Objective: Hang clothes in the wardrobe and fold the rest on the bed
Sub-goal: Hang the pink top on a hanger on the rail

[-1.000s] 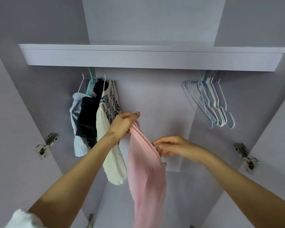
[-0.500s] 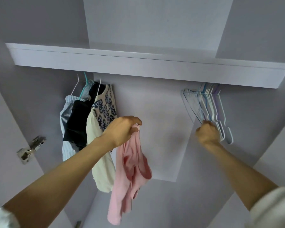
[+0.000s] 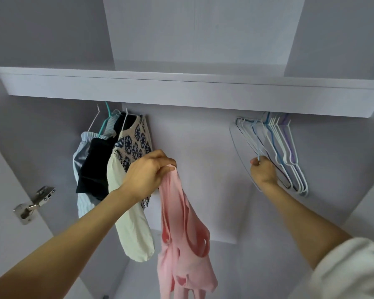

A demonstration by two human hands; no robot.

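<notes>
Here, inside the open wardrobe [image 3: 203,190], the left hand [image 3: 146,176] pinches the top edge of a pink tank top [image 3: 181,234] between curled fingers and thumb, and the garment hangs limp below it in front of the back panel. The right hand [image 3: 263,172] reaches to the right side of the rail, its fingers curled round the lower bar of a pale blue wire hanger [image 3: 249,140] at the near end of a bunch of empty hangers [image 3: 285,152] in white, blue and purple. At the left of the rail hang a patterned knit top with cream sleeves [image 3: 132,160], a dark garment [image 3: 95,167] and a light striped garment [image 3: 84,203], all close together. A shelf [image 3: 181,91] runs above the rail. A metal hinge [image 3: 31,205] sits on the left wall.
</notes>
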